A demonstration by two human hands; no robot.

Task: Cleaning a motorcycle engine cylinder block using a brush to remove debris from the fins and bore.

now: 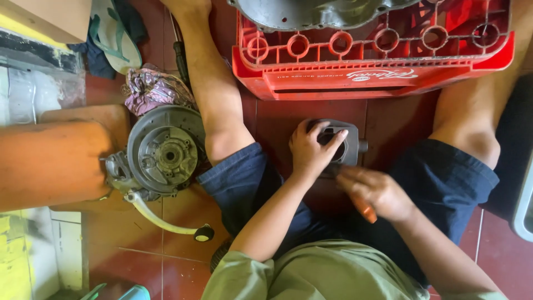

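My left hand [311, 149] grips a dark grey metal engine part [351, 145] with a round bore, holding it on the red tiled floor between my knees; one finger lies across the bore. My right hand [376, 191] sits just below the part, closed around a tool with an orange handle [366, 210]; the tool's tip is hidden under my fingers. Both forearms reach out from my green shirt.
A red plastic crate [366, 69] holding a grey metal cover [322, 12] stands beyond the part. At left lie a round grey engine housing [164, 153] with a pale lever [161, 219], a patterned rag [152, 89], a sandal [114, 33] and another person's leg [50, 164].
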